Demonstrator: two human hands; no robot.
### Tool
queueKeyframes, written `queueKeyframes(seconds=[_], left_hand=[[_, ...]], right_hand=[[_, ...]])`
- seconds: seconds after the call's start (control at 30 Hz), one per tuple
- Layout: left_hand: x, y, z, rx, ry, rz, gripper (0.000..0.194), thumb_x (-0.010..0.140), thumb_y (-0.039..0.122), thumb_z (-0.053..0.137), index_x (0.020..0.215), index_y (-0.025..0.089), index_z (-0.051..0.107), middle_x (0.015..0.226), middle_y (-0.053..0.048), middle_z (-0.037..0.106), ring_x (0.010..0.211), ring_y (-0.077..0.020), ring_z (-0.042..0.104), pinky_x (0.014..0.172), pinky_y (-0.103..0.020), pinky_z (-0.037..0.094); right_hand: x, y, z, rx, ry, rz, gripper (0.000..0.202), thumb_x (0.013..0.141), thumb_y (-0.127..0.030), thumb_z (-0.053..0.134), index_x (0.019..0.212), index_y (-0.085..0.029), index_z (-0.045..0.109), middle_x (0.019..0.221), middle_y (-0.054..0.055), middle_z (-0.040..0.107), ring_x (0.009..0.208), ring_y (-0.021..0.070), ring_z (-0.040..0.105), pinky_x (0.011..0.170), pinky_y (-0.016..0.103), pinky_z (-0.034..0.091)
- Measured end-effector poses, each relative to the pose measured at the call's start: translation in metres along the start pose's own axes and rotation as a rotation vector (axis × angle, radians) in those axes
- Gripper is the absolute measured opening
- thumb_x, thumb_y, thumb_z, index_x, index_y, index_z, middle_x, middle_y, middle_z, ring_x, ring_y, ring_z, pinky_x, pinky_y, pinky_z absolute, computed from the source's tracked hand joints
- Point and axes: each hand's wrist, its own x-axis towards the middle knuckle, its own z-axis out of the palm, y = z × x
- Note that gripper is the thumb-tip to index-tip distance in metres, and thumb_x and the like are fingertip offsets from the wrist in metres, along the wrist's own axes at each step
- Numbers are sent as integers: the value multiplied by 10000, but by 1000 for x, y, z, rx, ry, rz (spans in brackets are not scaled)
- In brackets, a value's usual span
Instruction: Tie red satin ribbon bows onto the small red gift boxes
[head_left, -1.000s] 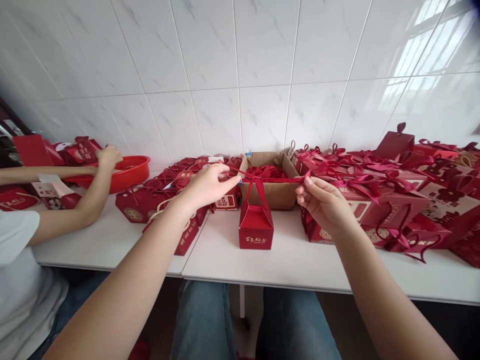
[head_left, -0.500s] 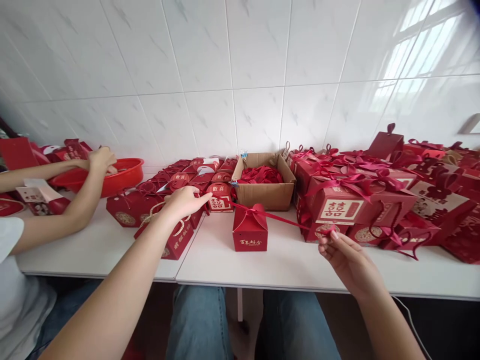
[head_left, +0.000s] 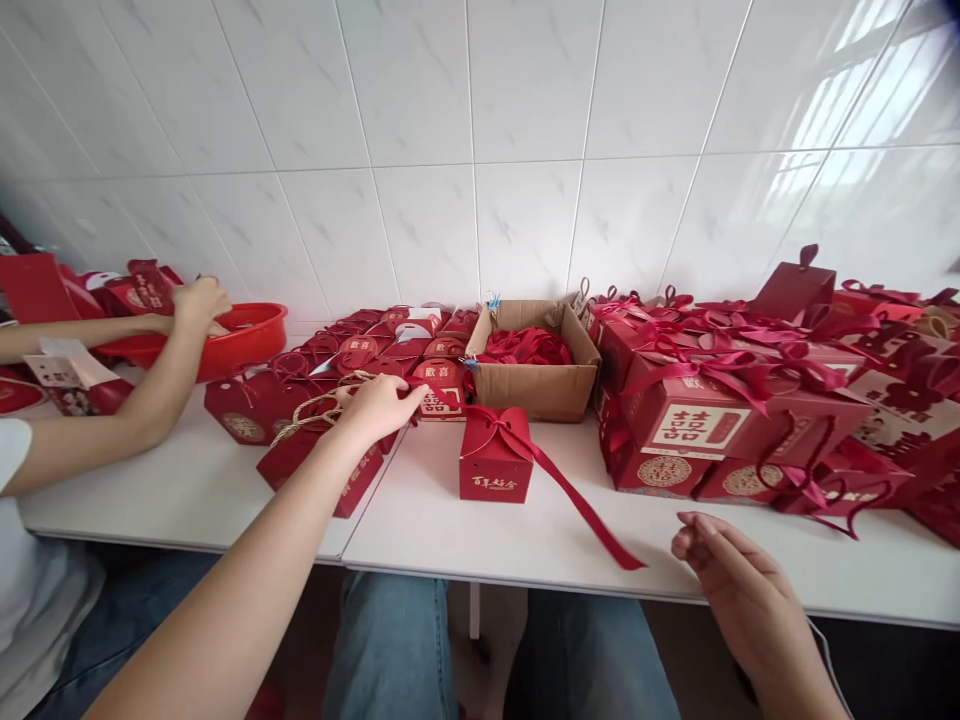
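A small red box (head_left: 493,474) with gold lettering stands upright on the white table (head_left: 577,535). A red ribbon (head_left: 581,505) runs through its top; one end lies on the table toward the front right. My left hand (head_left: 382,405), left of the box, pinches the ribbon's other end. To the right, my right hand (head_left: 720,560) is at the table's front edge, apart from the ribbon, its fingers curled close together with nothing seen in them.
A cardboard box (head_left: 534,388) of red ribbons stands behind. Stacked red gift boxes (head_left: 697,425) fill the right side; more red boxes (head_left: 251,405) stand left. At far left, another person's hand (head_left: 202,305) is over a red basin (head_left: 255,345).
My right hand has let go of the ribbon and moved right and down. The ribbon's right end has dropped onto the table. My left hand still holds its end.
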Motion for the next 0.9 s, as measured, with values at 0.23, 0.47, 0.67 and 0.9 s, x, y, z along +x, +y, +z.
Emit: queueKeyframes(seconds=[0.23, 0.47, 0.67, 0.9], left_hand=[[-32, 19, 26, -307, 152, 166, 305, 790, 313, 596, 1079, 222, 558, 1268, -109, 571, 1263, -301, 445, 1106, -488, 238], [-45, 26, 53, -675, -162, 298, 357, 770, 270, 642, 1118, 266, 566, 1290, -62, 587, 1237, -241, 521, 1032, -376, 420], [-50, 24, 69, -810, -196, 205, 380, 781, 284, 648, 1145, 264, 541, 1335, -83, 542, 1314, -260, 435, 1087, -426, 356], [-57, 27, 80, -928, -151, 148, 360, 760, 310, 676, 1083, 236, 537, 1246, -94, 591, 1199, -239, 544, 1013, -358, 429]], right_hand=[[6, -15, 24, -510, -158, -135, 243, 696, -483, 714, 765, -251, 734, 878, 82, 712, 968, 319, 633, 757, 333, 564], [30, -40, 110, -628, -548, -486, 265, 854, -425, 579, 765, -197, 680, 795, 69, 685, 744, 210, 630, 665, 285, 510], [66, -28, 153, -809, -541, -393, 410, 883, -515, 470, 666, -177, 545, 604, 20, 574, 550, 142, 489, 512, 263, 385], [79, -32, 156, -631, -879, 45, 469, 846, -616, 492, 699, -171, 512, 594, -17, 549, 544, 118, 491, 543, 241, 370]])
